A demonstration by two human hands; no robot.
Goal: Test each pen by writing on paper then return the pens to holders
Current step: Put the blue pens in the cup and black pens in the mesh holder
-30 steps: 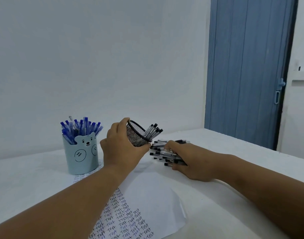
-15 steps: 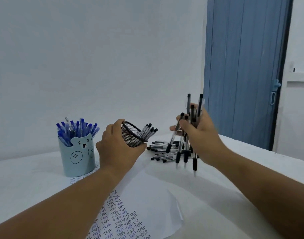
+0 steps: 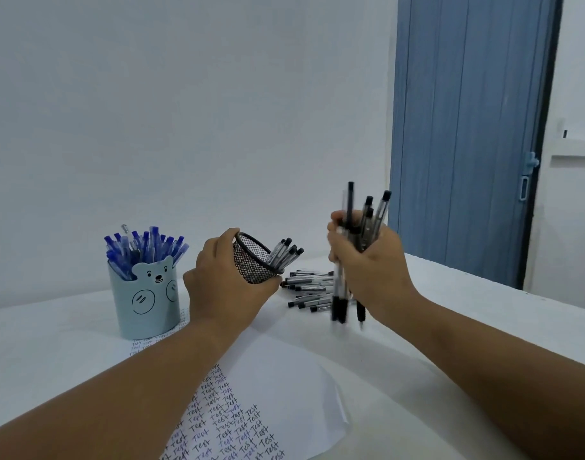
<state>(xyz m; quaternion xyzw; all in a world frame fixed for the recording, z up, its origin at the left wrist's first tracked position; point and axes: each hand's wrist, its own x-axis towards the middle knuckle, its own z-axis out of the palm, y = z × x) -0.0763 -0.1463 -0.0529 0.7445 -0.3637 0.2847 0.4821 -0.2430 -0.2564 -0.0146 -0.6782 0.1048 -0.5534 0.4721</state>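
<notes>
Several black pens [image 3: 359, 257] bunched upright in the right hand [image 3: 372, 263], fist tight around them, tips just above the bench [image 3: 483, 313]. Left hand [image 3: 223, 283] grips the mesh holder [image 3: 253, 262], tilted right, a few pens already inside. Return step, judged well along; next move needs the bundle aimed into the holder's mouth. More pens [image 3: 309, 292] lie far behind. Versus half a second ago: bundle squared up, grip tighter. Blue-pen cup [image 3: 145, 302] left; test paper [image 3: 251, 423] near.

Two pen holders: one blue bear cup [image 3: 147, 300] at left of frame, one black mesh cup [image 3: 254, 264] at centre. One written sheet [image 3: 238, 423] at bottom. Two hands: left [image 3: 224, 287], right [image 3: 371, 270].
</notes>
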